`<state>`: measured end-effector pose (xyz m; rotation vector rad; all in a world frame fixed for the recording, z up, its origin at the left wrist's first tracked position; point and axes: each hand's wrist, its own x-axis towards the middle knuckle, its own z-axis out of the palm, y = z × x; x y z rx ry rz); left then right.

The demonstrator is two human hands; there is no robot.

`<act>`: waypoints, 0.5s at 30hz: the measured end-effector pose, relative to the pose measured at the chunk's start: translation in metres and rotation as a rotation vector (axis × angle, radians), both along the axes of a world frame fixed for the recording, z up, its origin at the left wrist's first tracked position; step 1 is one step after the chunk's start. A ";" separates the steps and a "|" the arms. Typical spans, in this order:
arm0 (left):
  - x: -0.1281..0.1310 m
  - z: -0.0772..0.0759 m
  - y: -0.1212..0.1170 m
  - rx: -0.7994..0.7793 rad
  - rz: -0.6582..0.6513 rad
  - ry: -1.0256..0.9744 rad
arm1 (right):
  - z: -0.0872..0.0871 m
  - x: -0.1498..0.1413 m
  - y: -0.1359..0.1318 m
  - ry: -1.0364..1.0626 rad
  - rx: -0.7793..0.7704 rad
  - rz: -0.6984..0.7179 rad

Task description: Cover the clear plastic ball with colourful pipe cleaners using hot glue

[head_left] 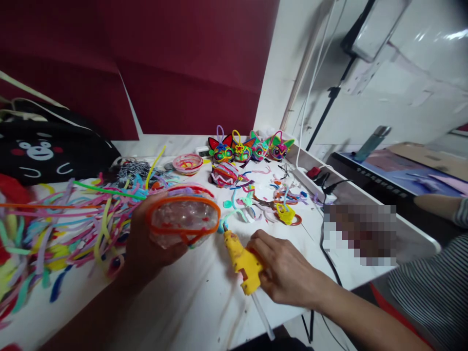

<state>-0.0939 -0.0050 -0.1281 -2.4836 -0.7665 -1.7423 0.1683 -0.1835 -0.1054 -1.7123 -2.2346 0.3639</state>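
My left hand [146,243] is closed round a clear plastic shell [175,217] with an orange pipe-cleaner rim, held up above the table. In my right hand [285,265] sits a yellow hot glue gun [243,261], its fingers wrapped round the handle. The gun's nozzle [224,227] points up at the right side of the shell, close to it; whether they touch I cannot tell. A clear glue stick [263,317] sticks out of the gun's back end. Behind the shell lies a red-and-white wrapped piece [224,174].
A heap of coloured pipe cleaners [84,219] covers the table's left side. Several finished animal-head ornaments [241,148] stand at the back. Yellow-handled scissors [285,213] lie among scraps. A power strip [315,185] and black cord [329,258] are at right, beside another person's striped clothing [435,287].
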 end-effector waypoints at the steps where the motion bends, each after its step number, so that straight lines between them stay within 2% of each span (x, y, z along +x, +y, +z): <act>1: -0.001 -0.001 0.001 -0.006 0.007 -0.010 | 0.002 0.004 -0.001 0.064 0.035 -0.003; 8: 0.006 0.000 -0.001 0.023 -0.032 0.011 | 0.016 0.024 -0.003 0.505 0.264 -0.013; 15: 0.013 0.007 -0.010 0.011 -0.228 0.088 | 0.030 0.021 -0.008 0.750 0.266 0.057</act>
